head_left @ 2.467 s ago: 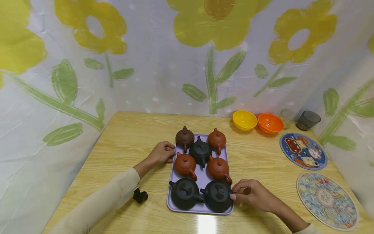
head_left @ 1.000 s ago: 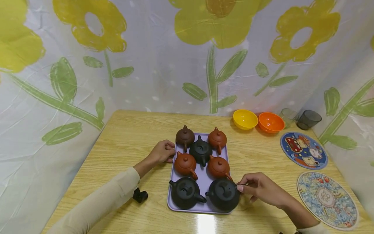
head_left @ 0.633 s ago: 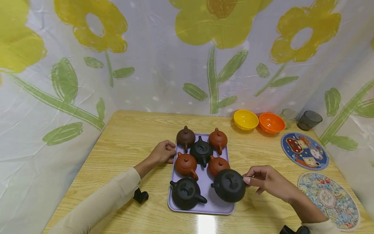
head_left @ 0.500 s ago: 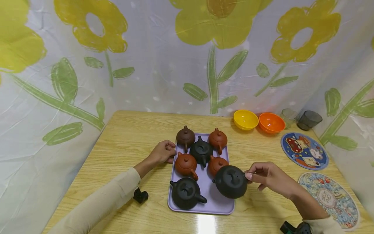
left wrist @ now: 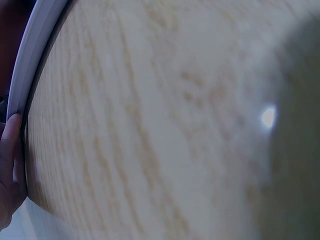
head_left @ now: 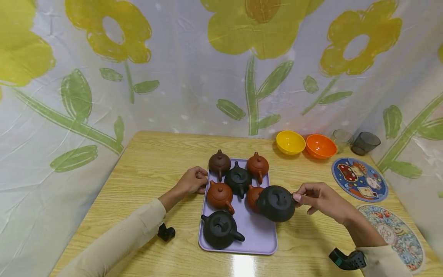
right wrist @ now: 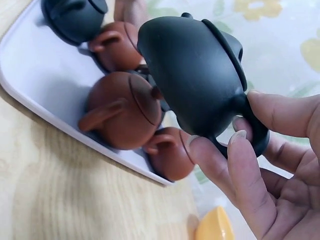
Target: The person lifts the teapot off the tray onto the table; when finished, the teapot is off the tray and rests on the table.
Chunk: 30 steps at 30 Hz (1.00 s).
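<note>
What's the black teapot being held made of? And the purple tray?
Held black teapot: probably unglazed clay; its surface looks smooth but matte. Purple tray: likely smooth plastic, from its even colour and rounded rim, though painted metal is possible.

Right fingers (right wrist: pixel 246 172) pinch opposite the thumb (right wrist: pixel 282 112); left fingers (head_left: pixel 199 170) are bent.

a pale, creased sheet (head_left: pixel 180 96) printed with large yellow flowers (head_left: pixel 238 32), green stems (head_left: pixel 252 96) and leaves (head_left: pixel 273 80) hangs behind the light wood-grain counter (head_left: pixel 149 161) and along its left and right sides; a white glare (head_left: pixel 243 265) lies at the counter's front.
</note>
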Motion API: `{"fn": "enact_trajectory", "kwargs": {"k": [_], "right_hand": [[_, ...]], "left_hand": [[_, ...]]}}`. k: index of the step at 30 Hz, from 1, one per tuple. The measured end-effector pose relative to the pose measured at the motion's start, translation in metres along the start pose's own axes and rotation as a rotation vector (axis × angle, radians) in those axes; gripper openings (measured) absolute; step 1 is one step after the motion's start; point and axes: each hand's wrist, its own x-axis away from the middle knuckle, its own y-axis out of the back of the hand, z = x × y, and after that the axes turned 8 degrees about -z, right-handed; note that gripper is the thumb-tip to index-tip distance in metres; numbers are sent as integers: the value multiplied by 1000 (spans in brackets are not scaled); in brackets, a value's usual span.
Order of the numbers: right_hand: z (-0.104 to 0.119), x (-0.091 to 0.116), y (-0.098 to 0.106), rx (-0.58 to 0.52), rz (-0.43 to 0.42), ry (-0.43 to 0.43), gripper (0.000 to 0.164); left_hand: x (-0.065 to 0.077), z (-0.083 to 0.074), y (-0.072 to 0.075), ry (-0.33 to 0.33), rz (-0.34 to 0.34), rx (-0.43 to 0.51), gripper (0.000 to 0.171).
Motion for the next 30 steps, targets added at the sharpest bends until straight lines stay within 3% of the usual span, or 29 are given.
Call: {"fn": "enact_trajectory", "kwargs": {"k": [11, 18, 24, 30], "right_hand": [[-10, -15, 18, -19, -49, -23, 27], [-19, -25, 30, -52, -33, -25, 28], [-25, -33, 37, -51, -58, -76, 30], [-36, -42, 44, -50, -92, -128, 32]], "left_hand": [[-1, 3, 0, 6, -3, 18, 27], [-1, 3, 0, -16, 12, 25, 29], [5, -5, 1, -23, 16, 26, 29], [-1, 2, -2, -9, -1, 30, 27]]}}
